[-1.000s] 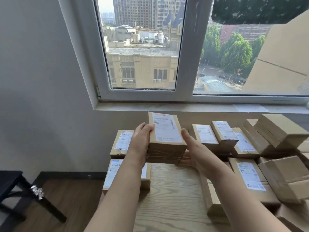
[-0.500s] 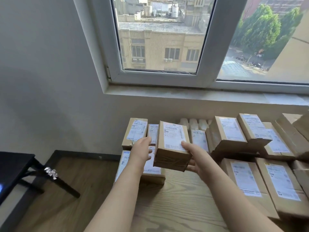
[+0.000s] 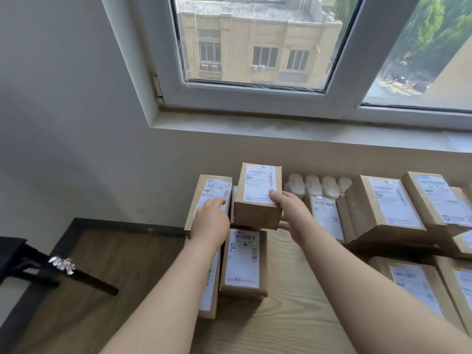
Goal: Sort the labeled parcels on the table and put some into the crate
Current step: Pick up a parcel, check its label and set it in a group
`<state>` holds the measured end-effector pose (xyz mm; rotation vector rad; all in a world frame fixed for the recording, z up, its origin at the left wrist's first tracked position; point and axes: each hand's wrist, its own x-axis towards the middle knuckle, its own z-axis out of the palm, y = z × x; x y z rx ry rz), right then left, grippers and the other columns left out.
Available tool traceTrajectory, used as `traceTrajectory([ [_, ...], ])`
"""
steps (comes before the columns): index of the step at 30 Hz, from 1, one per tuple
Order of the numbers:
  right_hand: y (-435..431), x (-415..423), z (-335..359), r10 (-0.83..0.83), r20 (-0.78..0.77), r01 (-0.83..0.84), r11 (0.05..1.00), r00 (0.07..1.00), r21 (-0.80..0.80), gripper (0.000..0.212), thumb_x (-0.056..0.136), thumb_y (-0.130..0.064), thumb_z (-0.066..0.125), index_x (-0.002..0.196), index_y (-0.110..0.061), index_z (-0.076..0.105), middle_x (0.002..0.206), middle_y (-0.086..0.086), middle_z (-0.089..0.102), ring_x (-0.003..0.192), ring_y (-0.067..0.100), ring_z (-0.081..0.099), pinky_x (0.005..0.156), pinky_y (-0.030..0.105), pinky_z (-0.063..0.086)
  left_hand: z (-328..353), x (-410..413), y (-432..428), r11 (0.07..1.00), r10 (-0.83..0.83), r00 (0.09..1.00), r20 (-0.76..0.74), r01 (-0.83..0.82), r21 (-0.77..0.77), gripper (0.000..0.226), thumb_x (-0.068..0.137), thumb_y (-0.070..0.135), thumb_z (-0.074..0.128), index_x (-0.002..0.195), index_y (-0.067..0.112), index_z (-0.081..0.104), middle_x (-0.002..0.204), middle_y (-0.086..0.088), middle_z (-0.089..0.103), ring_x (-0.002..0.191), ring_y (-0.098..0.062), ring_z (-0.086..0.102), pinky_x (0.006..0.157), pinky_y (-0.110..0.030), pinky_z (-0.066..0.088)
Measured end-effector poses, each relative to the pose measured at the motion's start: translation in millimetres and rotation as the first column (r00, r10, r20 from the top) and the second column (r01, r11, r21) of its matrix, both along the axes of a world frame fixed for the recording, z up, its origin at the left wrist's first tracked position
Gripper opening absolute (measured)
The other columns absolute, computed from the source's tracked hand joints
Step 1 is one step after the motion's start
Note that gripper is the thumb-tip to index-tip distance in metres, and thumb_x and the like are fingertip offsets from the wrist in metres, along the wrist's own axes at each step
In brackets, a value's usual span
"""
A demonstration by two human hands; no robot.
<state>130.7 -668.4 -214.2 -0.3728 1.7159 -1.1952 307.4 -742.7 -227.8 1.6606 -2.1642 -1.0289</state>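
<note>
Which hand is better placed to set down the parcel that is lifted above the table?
The right. The right hand grips the lifted parcel, thumb on its label, fingers underneath. The left hand only rests on the neighbouring parcel to its left.

I have one view only: the head camera, worn high, looking forward and steeply down across the table (image 3: 293, 302) toward the window (image 3: 255, 60) in the far wall. It sits close: both forearms cross the frame from the near edge, with the left hand (image 3: 210, 221) and the right hand (image 3: 293, 213) with its parcel (image 3: 258, 195) mid-frame. The floor (image 3: 89, 277) shows at the left, the stacks (image 3: 390, 205) at the right.
</note>
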Motion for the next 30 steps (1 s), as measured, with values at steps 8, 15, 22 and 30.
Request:
traceTrajectory([
  [8,-26.9,3.2,-23.1,0.029,0.03,-0.03,0.999,0.999,0.039,0.051,0.099,-0.028,0.059,0.147,-0.019,0.046,0.124,-0.001,0.067,0.107,0.019,0.066,0.089,0.041,0.057,-31.3,2.0,-15.2,0.99,-0.064,0.991,0.119,0.079,-0.12,0.046,0.103,0.009,0.039,0.145,0.02,0.05,0.149,0.005,0.05,0.142,-0.017,0.035,0.116,-0.037,0.032],
  [15,-24.6,5.2,-20.7,0.061,-0.034,-0.056,0.992,0.998,0.112,0.048,0.094,-0.023,0.059,0.141,-0.019,0.048,0.132,0.001,0.058,0.113,0.023,0.057,0.099,0.047,0.051,-25.5,5.0,-19.7,0.993,-0.056,0.992,0.11,0.066,-0.094,0.045,0.105,0.01,0.038,0.148,0.02,0.048,0.15,0.003,0.049,0.143,-0.018,0.034,0.118,-0.038,0.031],
  [22,-22.6,-0.8,-20.1,0.095,-0.094,-0.084,0.99,0.991,0.117,0.075,0.096,-0.05,0.063,0.156,-0.018,0.032,0.151,0.003,0.043,0.127,0.024,0.046,0.105,0.044,0.042,-19.3,4.7,-17.9,0.994,-0.074,0.993,0.088,0.081,-0.078,0.047,0.105,0.01,0.039,0.15,0.019,0.045,0.151,0.003,0.047,0.142,-0.017,0.037,0.117,-0.039,0.036],
  [30,0.9,-10.0,-4.0,0.072,-0.168,-0.054,0.992,0.983,0.11,0.07,0.095,-0.054,0.061,0.151,-0.017,0.042,0.144,0.002,0.05,0.122,0.024,0.054,0.106,0.044,0.047,9.0,-5.4,-2.4,0.989,-0.076,0.996,0.048,0.081,-0.12,0.05,0.103,0.005,0.035,0.149,0.019,0.047,0.152,0.003,0.047,0.141,-0.019,0.037,0.111,-0.037,0.036],
])
